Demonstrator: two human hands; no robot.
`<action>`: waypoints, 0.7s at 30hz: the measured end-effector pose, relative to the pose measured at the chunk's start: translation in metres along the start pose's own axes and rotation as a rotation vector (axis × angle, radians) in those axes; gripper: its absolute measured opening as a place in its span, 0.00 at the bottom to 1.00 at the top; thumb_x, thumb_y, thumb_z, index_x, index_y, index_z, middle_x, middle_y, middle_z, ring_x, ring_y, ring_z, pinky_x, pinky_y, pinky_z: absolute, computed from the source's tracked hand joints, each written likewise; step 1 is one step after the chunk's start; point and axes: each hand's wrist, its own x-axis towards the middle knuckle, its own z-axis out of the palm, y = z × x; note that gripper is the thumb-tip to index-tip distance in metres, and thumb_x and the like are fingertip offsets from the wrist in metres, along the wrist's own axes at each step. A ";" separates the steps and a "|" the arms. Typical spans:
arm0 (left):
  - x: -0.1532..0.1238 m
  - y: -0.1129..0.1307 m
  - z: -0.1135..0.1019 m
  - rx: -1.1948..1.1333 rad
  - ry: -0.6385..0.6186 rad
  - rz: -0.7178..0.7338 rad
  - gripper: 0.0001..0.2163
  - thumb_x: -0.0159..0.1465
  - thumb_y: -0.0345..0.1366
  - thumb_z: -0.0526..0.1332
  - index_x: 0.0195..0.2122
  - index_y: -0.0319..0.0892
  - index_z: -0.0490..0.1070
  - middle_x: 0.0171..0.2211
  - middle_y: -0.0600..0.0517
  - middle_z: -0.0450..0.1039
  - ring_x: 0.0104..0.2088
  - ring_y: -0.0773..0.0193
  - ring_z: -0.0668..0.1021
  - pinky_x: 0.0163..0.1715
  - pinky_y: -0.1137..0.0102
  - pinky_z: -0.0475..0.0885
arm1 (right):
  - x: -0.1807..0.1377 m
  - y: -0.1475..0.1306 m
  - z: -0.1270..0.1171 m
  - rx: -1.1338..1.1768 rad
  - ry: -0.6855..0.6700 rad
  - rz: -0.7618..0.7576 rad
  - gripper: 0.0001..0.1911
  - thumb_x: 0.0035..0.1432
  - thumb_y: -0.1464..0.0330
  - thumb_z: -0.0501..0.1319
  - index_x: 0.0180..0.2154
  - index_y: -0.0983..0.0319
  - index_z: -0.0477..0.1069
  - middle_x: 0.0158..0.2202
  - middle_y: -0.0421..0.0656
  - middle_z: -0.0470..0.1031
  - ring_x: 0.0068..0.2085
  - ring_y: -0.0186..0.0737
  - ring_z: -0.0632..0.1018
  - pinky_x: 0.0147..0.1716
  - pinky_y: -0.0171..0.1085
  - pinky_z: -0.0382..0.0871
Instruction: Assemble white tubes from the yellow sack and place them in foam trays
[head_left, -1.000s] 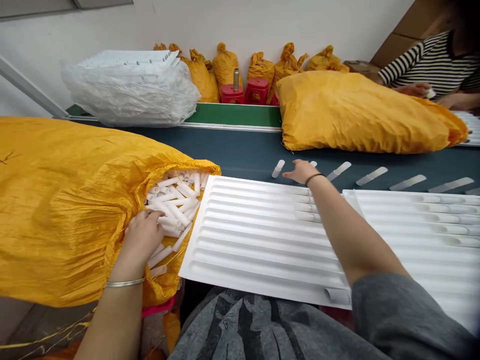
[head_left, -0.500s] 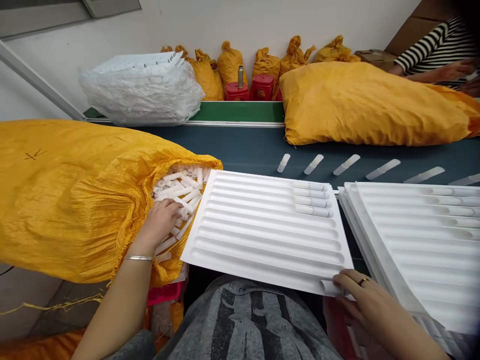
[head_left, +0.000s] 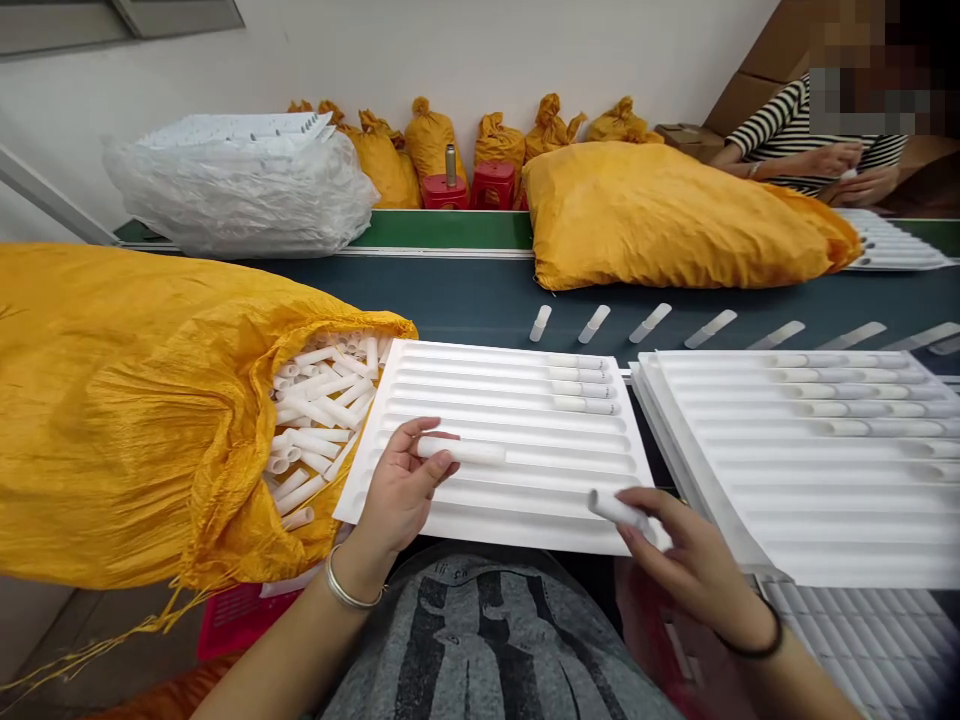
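Over the left part of a white grooved tray point(head_left: 450, 510), my left hand point(head_left: 409, 480) pinches a white plastic tube point(head_left: 469, 452), which points to the right. Near the tray's lower right corner, my right hand point(head_left: 675, 545) holds a second, wider-looking white tube point(head_left: 611, 506) between thumb and fingers, its round end facing left. Several tubes point(head_left: 585, 405) lie in the upper grooves at the tray's right side. To the left, a yellow woven sack point(head_left: 187, 420) gapes, showing many loose white tubes point(head_left: 315, 410).
A stack of grooved trays point(head_left: 720, 480) holding some tubes stands at the right. Beyond, tubes stand in a row point(head_left: 596, 324) on the dark belt point(head_left: 465, 290). A full yellow sack point(head_left: 660, 220) and a plastic-wrapped bundle point(head_left: 247, 200) lie across it. A person in striped sleeves point(head_left: 780, 125) works at the back right.
My left hand has come out of the sack with a tube and is over the tray. My right hand has lifted its tube off the tray's corner. The view has shifted right.
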 end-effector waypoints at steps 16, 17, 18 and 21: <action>-0.022 0.019 -0.008 0.700 -0.326 -0.030 0.14 0.60 0.43 0.61 0.43 0.41 0.69 0.33 0.54 0.71 0.30 0.69 0.71 0.29 0.74 0.66 | 0.105 -0.063 0.032 0.201 -0.172 -0.626 0.19 0.62 0.74 0.55 0.54 0.59 0.62 0.45 0.48 0.72 0.47 0.40 0.74 0.46 0.39 0.70; -0.025 0.020 -0.010 0.735 -0.322 0.012 0.13 0.61 0.43 0.61 0.42 0.41 0.70 0.33 0.54 0.71 0.31 0.68 0.71 0.30 0.74 0.66 | 0.105 -0.064 0.034 0.187 -0.177 -0.624 0.18 0.62 0.73 0.55 0.54 0.59 0.62 0.45 0.47 0.72 0.46 0.40 0.74 0.45 0.38 0.71; -0.028 0.020 -0.011 0.767 -0.312 0.057 0.12 0.61 0.43 0.60 0.41 0.41 0.70 0.33 0.54 0.72 0.32 0.68 0.72 0.32 0.74 0.66 | 0.105 -0.065 0.036 0.175 -0.183 -0.619 0.18 0.62 0.72 0.55 0.54 0.59 0.62 0.44 0.47 0.73 0.45 0.39 0.75 0.44 0.38 0.71; -0.037 0.019 -0.015 0.897 -0.278 0.211 0.13 0.62 0.43 0.60 0.42 0.40 0.70 0.34 0.52 0.73 0.34 0.65 0.73 0.35 0.72 0.67 | 0.101 -0.069 0.042 0.151 -0.218 -0.539 0.16 0.63 0.69 0.55 0.53 0.58 0.63 0.43 0.46 0.74 0.41 0.39 0.76 0.39 0.36 0.72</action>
